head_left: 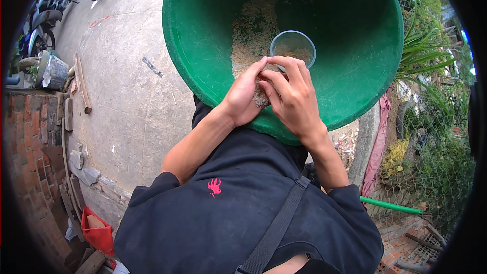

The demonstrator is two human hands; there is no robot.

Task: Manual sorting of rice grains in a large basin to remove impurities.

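A large green tub (345, 91) tilts toward me over my lap, with pale grain-like bits (253, 35) spread along its inside. Over its near side my two hands meet. My left hand (242, 94) is cupped on edge, its fingers stretched out and pressed against the bits. Curled above it, my right hand (293, 94) has bent fingers and a thumb pointing in; its fingertips are partly hidden, and I cannot make out what they hold. Some of the bits lie between the palms. Just beyond the right hand, a clear plastic cup (292, 34) stands in the tub with brownish bits inside.
Concrete ground (127, 71) spreads to the left, with motorbikes (48, 20) and a bucket (55, 72). Wooden pieces (81, 83) and a brick wall (33, 147) line that side. On the right are a wire fence (431, 137), plants and a green pole (390, 205).
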